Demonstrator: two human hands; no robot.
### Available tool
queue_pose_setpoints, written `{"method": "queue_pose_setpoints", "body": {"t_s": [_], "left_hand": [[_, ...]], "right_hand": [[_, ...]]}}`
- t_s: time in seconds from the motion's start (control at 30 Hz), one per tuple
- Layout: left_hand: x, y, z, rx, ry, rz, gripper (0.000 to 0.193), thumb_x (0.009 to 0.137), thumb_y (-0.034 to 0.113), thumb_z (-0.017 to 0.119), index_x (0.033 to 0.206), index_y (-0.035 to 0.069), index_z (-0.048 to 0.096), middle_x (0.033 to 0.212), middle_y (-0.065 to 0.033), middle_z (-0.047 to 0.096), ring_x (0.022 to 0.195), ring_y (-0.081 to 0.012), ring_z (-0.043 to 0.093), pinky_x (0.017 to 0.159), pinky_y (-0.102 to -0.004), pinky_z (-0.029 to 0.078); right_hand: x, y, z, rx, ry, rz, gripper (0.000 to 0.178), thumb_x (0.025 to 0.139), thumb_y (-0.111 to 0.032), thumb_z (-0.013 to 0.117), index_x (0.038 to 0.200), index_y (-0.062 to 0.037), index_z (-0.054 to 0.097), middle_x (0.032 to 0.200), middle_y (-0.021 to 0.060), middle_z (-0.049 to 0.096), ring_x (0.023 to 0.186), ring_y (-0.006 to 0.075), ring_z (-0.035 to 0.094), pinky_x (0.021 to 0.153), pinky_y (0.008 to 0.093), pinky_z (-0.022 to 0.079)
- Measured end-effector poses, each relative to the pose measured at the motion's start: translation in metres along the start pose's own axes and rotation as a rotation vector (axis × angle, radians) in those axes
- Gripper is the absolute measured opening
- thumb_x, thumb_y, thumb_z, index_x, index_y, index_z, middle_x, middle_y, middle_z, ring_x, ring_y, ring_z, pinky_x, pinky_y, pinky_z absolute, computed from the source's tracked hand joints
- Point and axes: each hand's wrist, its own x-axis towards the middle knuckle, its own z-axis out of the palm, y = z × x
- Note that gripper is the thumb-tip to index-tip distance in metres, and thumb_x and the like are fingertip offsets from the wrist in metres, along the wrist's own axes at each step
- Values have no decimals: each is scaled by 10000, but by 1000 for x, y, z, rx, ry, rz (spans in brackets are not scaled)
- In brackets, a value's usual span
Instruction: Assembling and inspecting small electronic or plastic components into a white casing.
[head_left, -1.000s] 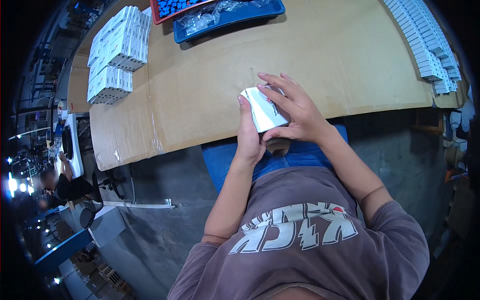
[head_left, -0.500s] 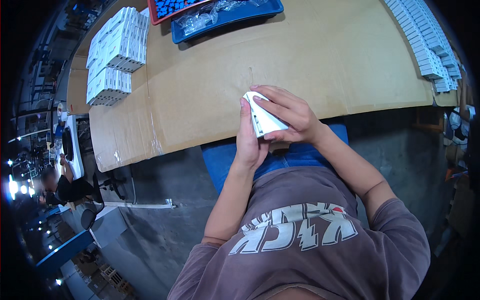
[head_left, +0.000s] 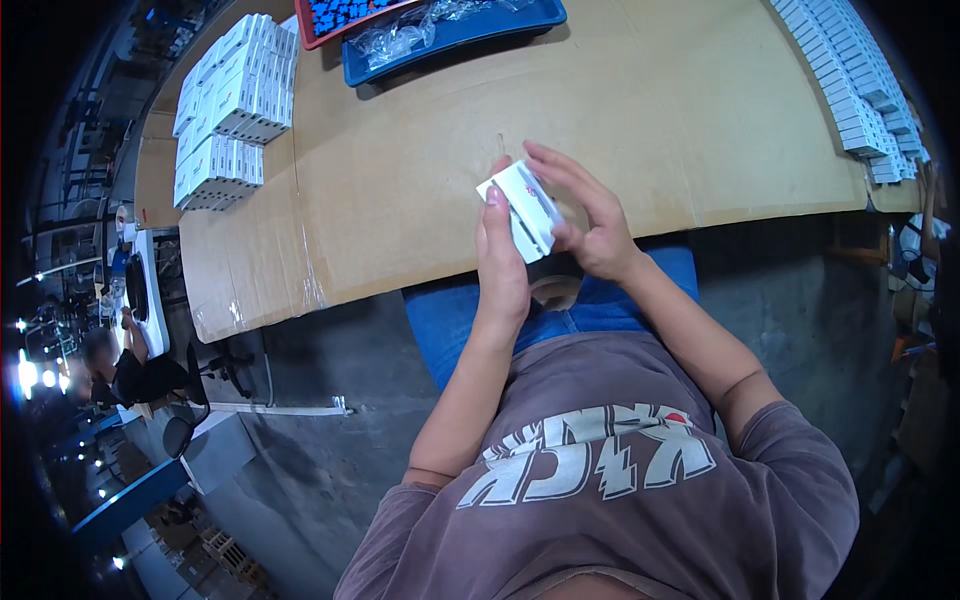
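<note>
A small white carton (head_left: 523, 207) is held over the near edge of the cardboard-covered table (head_left: 420, 150), tilted, with an end flap standing open. My left hand (head_left: 501, 262) grips it from the left and underneath, thumb up along its side. My right hand (head_left: 588, 212) holds its right side, fingers spread over the top. Both forearms rise from the lower edge, above my lap in blue trousers.
Stacks of white cartons (head_left: 228, 100) stand at the table's far left, and a long row of white cartons (head_left: 850, 85) runs along the right edge. A blue tray (head_left: 450, 32) with clear bags and a red tray (head_left: 335, 15) sit at the back. Another person (head_left: 135, 365) sits far left.
The carton has turned in my hands, from nearly flat to tilted on edge. My right fingers have lifted and spread over its top.
</note>
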Motion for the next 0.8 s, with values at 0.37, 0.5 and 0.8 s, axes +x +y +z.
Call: {"method": "queue_pose_setpoints", "body": {"t_s": [0.37, 0.5, 0.8], "left_hand": [[13, -21, -24, 537, -66, 585, 832, 967, 506, 576, 1541, -51, 347, 1472, -226, 433, 1335, -324, 491, 1120, -431, 414], [13, -23, -16, 564, 127, 548, 815, 986, 535, 541, 1516, -61, 375, 1369, -235, 515, 1224, -332, 569, 1044, -432, 462], [21, -26, -31, 653, 145, 765, 692, 954, 483, 482, 1300, -111, 568, 1191, -219, 621, 1063, -308, 638, 929, -410, 515]], "right_hand": [[12, -53, 23, 768, 90, 957, 511, 1046, -284, 638, 1441, 25, 539, 1184, 76, 685, 1074, 127, 649, 913, 278, 522], [7, -58, 40, 743, 217, 974, 471, 1036, -205, 627, 1429, 34, 529, 1207, 117, 695, 1106, 124, 636, 934, 274, 510], [-7, -57, 54, 645, 194, 785, 444, 1100, -223, 560, 1457, 41, 554, 1173, 65, 702, 1048, 83, 620, 929, 258, 508]]}}
